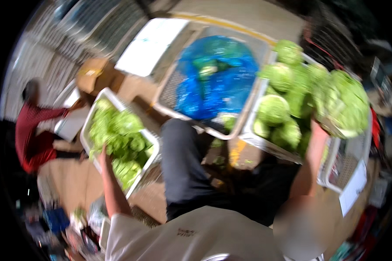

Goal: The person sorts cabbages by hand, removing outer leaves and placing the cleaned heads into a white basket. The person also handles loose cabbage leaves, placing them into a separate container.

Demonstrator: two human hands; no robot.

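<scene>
My left hand (105, 156) reaches into a white plastic basket (154, 141) on the left and touches the green leaf lettuce (117, 133) in it. Leaves and blur hide its fingers, so its grip is unclear. On the right, my right hand (319, 128) holds a large leafy green head (341, 104), cabbage or lettuce, which covers most of the fingers. Just left of that head, round cabbages (273, 110) are piled in a white crate (248, 132). The whole picture is smeared by motion.
Between the baskets stands a crate (165, 112) with a blue plastic bag (215, 81) of greens. A white foam box lid (152, 45) and a cardboard box (93, 75) lie beyond. At far right is another plastic basket (346, 160). A person (40, 130) in red sits at left.
</scene>
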